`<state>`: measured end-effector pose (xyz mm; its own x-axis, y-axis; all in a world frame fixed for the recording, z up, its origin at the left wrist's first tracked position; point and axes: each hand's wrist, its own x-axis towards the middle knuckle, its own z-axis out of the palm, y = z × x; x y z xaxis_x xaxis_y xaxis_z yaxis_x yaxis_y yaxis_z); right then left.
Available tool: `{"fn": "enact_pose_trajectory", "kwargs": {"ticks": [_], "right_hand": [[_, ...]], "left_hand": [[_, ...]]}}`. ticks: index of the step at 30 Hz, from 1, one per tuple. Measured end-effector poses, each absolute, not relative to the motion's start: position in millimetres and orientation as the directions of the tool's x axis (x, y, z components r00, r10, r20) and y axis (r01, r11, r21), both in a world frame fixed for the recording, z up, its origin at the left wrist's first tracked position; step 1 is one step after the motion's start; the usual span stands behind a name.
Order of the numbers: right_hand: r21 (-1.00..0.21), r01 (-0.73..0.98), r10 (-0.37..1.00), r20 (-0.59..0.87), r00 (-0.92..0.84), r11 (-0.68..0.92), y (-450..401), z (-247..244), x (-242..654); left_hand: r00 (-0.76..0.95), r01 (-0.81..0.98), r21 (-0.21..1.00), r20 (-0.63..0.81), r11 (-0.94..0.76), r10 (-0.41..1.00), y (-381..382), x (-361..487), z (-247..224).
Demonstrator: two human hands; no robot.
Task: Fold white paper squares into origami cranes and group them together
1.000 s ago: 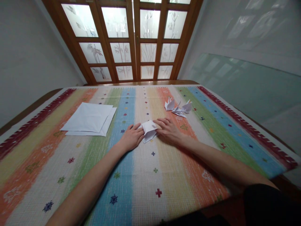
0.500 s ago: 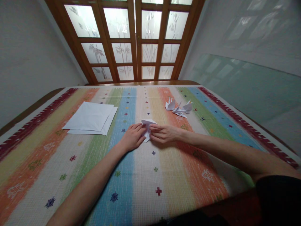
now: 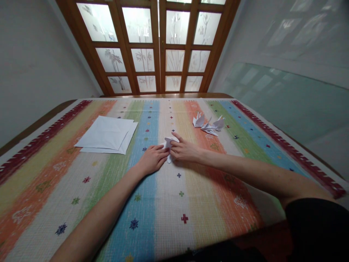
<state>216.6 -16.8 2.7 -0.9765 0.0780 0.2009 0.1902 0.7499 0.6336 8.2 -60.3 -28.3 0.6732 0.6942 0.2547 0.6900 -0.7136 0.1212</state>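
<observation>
A small folded white paper (image 3: pixel 168 141) lies at the middle of the table, between my two hands. On its left side my left hand (image 3: pixel 154 159) has its fingers closed on the paper's edge. From the right my right hand (image 3: pixel 184 150) covers much of the paper, its fingers bent onto it and the index finger reaching up at the far edge. The lower tip of the paper shows below the fingertips; the part under the fingers is hidden.
White square sheets (image 3: pixel 105 134) lie stacked at the left. Several folded paper cranes (image 3: pixel 211 124) stand at the right, beyond my right forearm. A striped cloth (image 3: pixel 169 211) covers the table, with a glass-paned wooden door behind.
My right hand has shifted slightly left over the folded paper, covering more of it, and its index finger has lifted outward. The whole view has moved a little.
</observation>
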Motion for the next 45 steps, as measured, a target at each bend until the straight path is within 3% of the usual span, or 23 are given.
{"fn": "enact_pose_trajectory", "kwargs": {"ticks": [5, 9, 16, 24, 29, 34, 39, 45], "right_hand": [[0.565, 0.137, 0.041, 0.18, -0.983, 0.813, -13.1, 9.6, 219.9], [0.542, 0.112, 0.02, 0.172, -0.985, 0.833, -12.4, 7.4, 234.5], [0.57, 0.318, 0.186, 0.278, -0.942, 0.758, -28.2, -12.6, 238.7], [0.525, 0.438, 0.275, 0.361, -0.891, 0.73, -45.0, -14.8, 226.1], [0.62, 0.443, 0.192, 0.43, -0.882, 0.648, -40.0, -5.0, 214.6], [0.713, 0.333, 0.161, 0.3, -0.94, 0.617, -29.5, -0.3, 195.3], [0.681, 0.246, 0.191, 0.156, -0.969, 0.69, -22.5, -2.0, 189.9], [0.66, 0.251, 0.155, 0.201, -0.967, 0.709, -16.2, -0.2, 198.7]], "left_hand": [[0.664, 0.695, 0.146, 0.245, -0.704, 0.706, -63.9, 7.0, -26.4], [0.582, 0.744, 0.159, 0.324, -0.649, 0.746, -66.6, 7.1, -24.6], [0.288, 0.926, 0.141, 0.341, -0.351, 0.895, -79.5, 23.0, -16.7], [0.237, 0.954, 0.109, 0.299, -0.28, 0.924, -80.2, 38.6, -18.9], [0.254, 0.947, 0.118, 0.292, -0.298, 0.922, -79.6, 44.0, -20.3], [0.245, 0.949, 0.122, 0.298, -0.292, 0.922, -80.6, 44.7, -22.3], [0.259, 0.952, 0.071, 0.329, -0.297, 0.908, -81.6, 44.7, -21.9], [0.234, 0.95, 0.113, 0.357, -0.29, 0.904, -82.0, 45.2, -20.7]]}}
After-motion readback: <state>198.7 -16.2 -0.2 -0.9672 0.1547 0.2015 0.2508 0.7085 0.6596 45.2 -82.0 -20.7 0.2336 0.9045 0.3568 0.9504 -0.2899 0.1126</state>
